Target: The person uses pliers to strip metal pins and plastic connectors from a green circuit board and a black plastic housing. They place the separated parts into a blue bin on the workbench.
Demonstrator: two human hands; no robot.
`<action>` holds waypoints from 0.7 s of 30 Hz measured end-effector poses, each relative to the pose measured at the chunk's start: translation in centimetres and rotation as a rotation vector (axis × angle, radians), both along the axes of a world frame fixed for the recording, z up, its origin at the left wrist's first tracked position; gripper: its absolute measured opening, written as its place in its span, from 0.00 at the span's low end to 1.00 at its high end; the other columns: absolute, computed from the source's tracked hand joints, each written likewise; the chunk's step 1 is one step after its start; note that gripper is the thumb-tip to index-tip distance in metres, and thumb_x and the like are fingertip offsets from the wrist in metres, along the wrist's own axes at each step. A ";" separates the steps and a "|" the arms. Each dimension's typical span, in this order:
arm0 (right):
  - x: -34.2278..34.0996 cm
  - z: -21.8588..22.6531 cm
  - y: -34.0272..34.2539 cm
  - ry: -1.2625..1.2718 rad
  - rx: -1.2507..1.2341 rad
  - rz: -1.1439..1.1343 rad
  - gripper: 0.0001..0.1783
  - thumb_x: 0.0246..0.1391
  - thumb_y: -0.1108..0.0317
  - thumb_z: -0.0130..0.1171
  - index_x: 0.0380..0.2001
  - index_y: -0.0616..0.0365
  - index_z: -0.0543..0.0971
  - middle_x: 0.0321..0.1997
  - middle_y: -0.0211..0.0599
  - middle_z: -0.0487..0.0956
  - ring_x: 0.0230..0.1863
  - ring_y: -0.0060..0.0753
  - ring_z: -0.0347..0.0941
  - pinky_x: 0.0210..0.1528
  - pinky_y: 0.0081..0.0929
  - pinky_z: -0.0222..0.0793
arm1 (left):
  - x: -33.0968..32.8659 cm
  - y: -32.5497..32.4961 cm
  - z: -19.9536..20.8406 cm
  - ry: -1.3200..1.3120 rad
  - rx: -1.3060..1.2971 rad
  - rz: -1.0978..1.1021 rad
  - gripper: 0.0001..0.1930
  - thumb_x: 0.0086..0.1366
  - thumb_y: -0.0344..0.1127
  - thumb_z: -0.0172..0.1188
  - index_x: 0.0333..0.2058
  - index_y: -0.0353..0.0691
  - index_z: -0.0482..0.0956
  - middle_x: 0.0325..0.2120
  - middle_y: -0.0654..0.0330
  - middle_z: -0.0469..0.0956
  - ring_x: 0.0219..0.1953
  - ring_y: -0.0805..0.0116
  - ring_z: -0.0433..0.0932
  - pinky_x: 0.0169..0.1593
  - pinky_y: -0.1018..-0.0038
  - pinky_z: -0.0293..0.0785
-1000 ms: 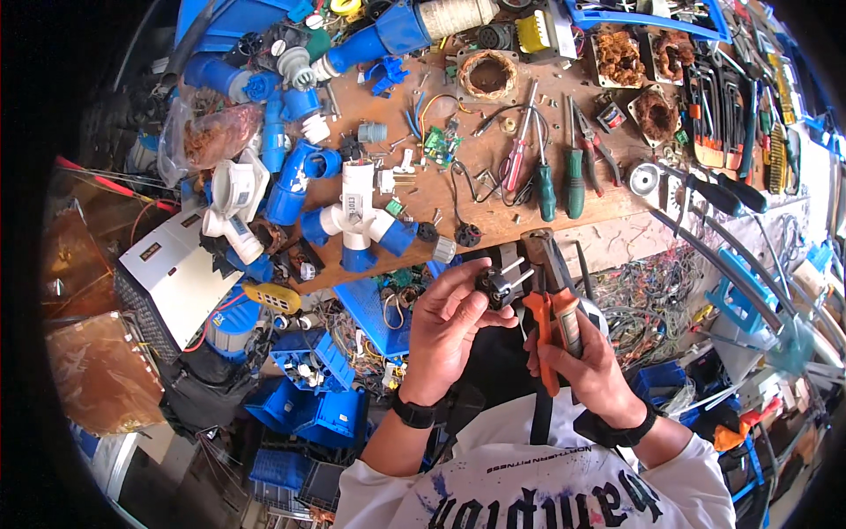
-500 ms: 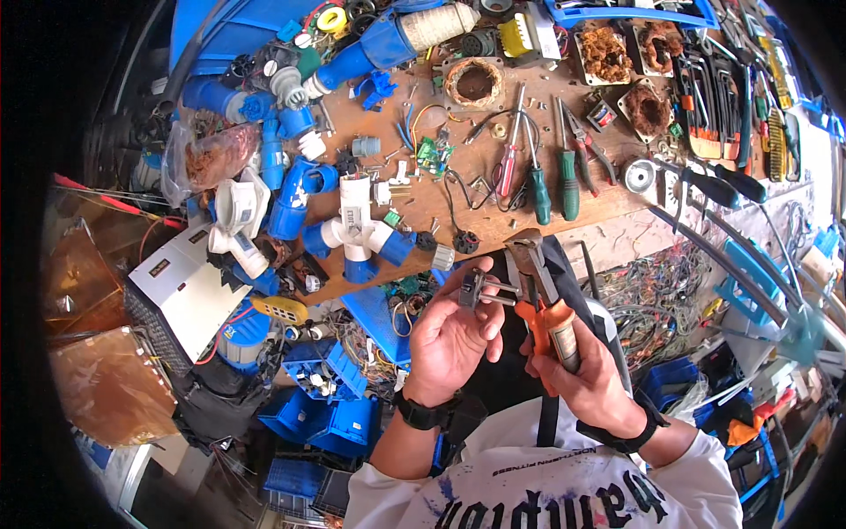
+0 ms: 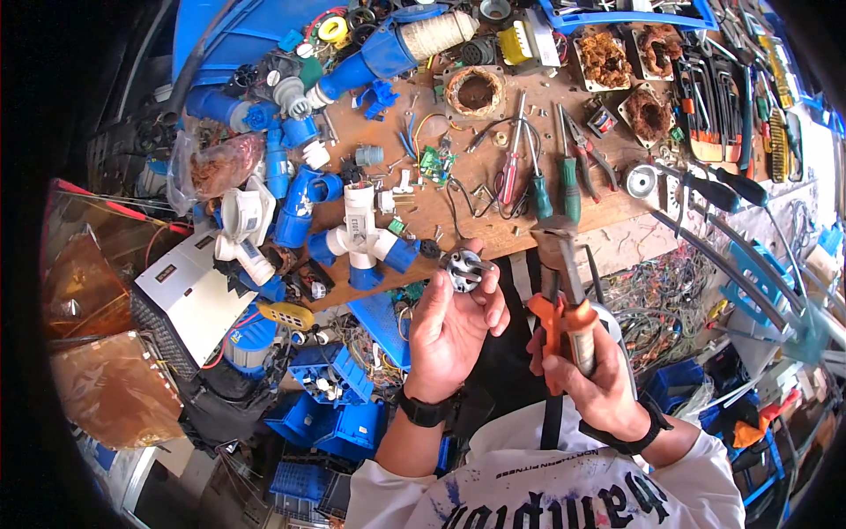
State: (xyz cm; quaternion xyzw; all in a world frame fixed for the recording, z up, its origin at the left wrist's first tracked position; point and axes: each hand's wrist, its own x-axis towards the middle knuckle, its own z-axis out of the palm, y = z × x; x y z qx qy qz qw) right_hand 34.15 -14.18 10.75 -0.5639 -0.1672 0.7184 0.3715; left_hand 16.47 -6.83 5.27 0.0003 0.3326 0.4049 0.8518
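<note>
Between the fingertips of my left hand (image 3: 454, 326) is a round plug (image 3: 464, 270), dark and silvery, with its metal pins turned up toward me. My right hand (image 3: 595, 379) is wrapped round the orange handles of a pair of pliers (image 3: 560, 295). Their worn metal head points away from me over the bench's front edge. The plug and the pliers are apart, side by side. Just beyond my left fingers, a thin black cord (image 3: 453, 198) lies on the wooden bench (image 3: 414, 207); its near end is hidden by the hand.
White-and-blue pipe fittings (image 3: 359, 231) stand left of my hands. Green-handled screwdrivers (image 3: 570, 185), a red screwdriver (image 3: 508, 172) and red-handled pliers (image 3: 589, 154) lie ahead. Blue bins (image 3: 330, 375) sit low on the left. Tangled wires (image 3: 656, 304) fill the right side below the bench.
My left hand has turned the plug, so its pins, which pointed right toward the pliers, now face up. The pliers have shifted slightly right and away from the plug.
</note>
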 end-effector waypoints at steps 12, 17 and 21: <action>0.3 0.4 0.8 0.568 -0.044 -0.023 0.27 0.65 0.67 0.53 0.63 0.63 0.61 0.47 0.41 0.78 0.43 0.29 0.77 0.49 0.29 0.73 | 0.9 1.3 1.1 0.221 -0.042 -0.070 0.28 0.73 0.55 0.41 0.58 0.38 0.65 0.33 0.63 0.70 0.27 0.75 0.64 0.32 0.78 0.61; 0.2 0.6 0.9 0.533 -0.041 0.076 0.31 0.63 0.60 0.56 0.64 0.64 0.61 0.42 0.49 0.79 0.40 0.38 0.79 0.42 0.31 0.74 | 1.0 1.5 1.2 0.317 -0.112 -0.059 0.28 0.72 0.56 0.43 0.58 0.38 0.68 0.29 0.66 0.71 0.25 0.76 0.63 0.32 0.80 0.59; -0.1 0.3 1.5 0.424 -0.046 0.153 0.27 0.65 0.61 0.54 0.61 0.64 0.65 0.38 0.45 0.80 0.35 0.31 0.78 0.38 0.27 0.74 | 1.9 2.2 2.4 0.422 -0.182 -0.034 0.28 0.71 0.56 0.43 0.57 0.40 0.70 0.28 0.67 0.72 0.24 0.77 0.63 0.32 0.80 0.60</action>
